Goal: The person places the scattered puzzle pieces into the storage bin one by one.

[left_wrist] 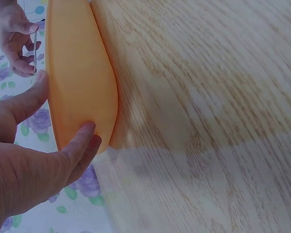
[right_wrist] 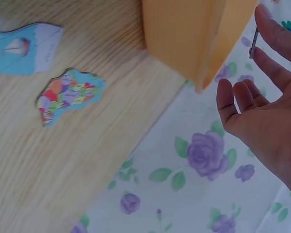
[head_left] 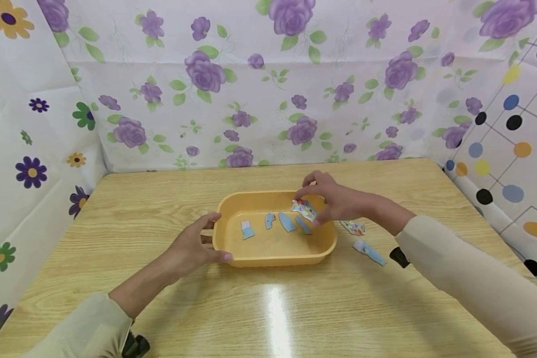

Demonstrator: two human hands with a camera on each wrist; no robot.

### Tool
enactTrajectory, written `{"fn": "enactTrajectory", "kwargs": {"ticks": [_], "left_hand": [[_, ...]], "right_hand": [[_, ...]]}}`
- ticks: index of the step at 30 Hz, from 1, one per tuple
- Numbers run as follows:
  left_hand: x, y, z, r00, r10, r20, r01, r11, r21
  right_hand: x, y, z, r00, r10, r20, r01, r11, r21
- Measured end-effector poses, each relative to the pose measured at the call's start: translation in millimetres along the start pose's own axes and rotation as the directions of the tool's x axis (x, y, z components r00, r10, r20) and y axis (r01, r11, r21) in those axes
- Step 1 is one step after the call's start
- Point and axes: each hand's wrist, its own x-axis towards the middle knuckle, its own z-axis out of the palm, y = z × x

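A yellow-orange plastic tray stands on the table in the head view. My left hand grips its left end, with the thumb at the front rim and fingers against the outer wall. Above the tray's right end, my right hand pinches a multicoloured puzzle piece between thumb and fingers; in the right wrist view this puzzle piece shows edge-on. Several blue puzzle pieces lie apart on the tray's floor. Right of the tray are a colourful map-like piece and a blue piece with a sailboat.
The wooden table carries the tray and loose pieces. Behind it hangs a white cloth with purple flowers. Patterned sheets also rise at the left and right sides. Dark objects show at both sleeve cuffs.
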Motion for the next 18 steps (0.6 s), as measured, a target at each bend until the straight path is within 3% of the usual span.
{"fn": "enactTrajectory", "kwargs": {"ticks": [9, 18], "left_hand": [[0.1, 0.4, 1.2, 1.000, 0.000, -0.007, 0.000, 1.000, 0.005], [-0.1, 0.6, 0.7, 1.000, -0.009, -0.009, 0.009, 1.000, 0.009]], "right_hand": [[14.6, -23.3, -5.9, 0.994, -0.034, 0.100, 0.036, 0.999, -0.020], [28.7, -38.7, -3.4, 0.987, -0.071, 0.146, 0.082, 0.994, -0.067]]}}
